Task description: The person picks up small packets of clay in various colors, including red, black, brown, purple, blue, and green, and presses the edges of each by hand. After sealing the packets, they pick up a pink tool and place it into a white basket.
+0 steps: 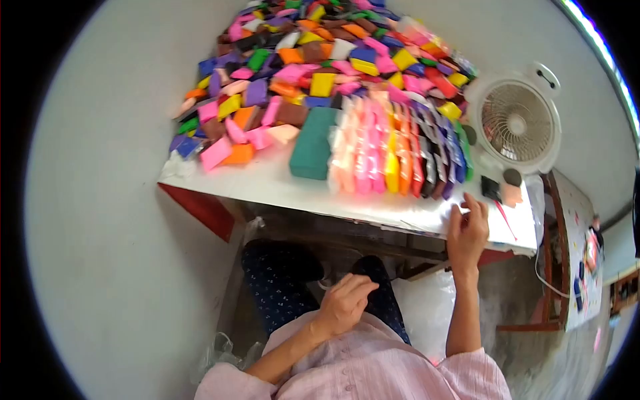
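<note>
My right hand (pixel 469 233) is at the front edge of the white table (pixel 260 183), thumb and fingers apart, with nothing visible in it. My left hand (pixel 344 304) hovers over my lap, its fingers loosely bent and holding nothing that I can see. Beyond my right hand stands a row of clear-wrapped coloured packs (pixel 389 157), running from pale pink through yellow, red and black to green. Against its left end rests a teal block (pixel 311 148). A thin pink stick (pixel 505 220) and a small black piece (pixel 491 189) lie to the right of my right hand.
A heap of small multicoloured packs (pixel 287 73) covers the back and left of the table. At the right stands a white fan (pixel 517 123). Near it lie a dark round piece (pixel 512 177) and a peach piece (pixel 511 194). Another table (pixel 577 233) is farther right.
</note>
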`<action>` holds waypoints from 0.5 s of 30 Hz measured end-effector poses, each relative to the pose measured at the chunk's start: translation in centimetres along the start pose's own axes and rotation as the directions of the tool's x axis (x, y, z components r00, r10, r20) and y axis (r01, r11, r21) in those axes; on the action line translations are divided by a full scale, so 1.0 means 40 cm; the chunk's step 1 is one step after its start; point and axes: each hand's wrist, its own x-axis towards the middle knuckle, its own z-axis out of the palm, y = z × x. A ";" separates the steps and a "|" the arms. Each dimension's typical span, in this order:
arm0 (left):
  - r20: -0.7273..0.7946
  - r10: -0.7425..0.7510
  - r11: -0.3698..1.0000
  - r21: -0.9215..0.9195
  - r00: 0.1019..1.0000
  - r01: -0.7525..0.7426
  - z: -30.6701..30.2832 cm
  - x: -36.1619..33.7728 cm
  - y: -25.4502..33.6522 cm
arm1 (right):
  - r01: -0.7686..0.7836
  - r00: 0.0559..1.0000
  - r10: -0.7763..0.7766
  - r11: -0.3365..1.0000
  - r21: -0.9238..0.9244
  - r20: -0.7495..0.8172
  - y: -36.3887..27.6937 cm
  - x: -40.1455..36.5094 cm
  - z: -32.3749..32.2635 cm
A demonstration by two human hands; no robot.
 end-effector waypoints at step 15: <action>-0.646 0.114 0.497 0.695 0.755 0.520 -0.695 0.287 -0.309 | 0.135 0.985 -0.138 0.990 -0.036 -0.102 0.010 -0.034 0.027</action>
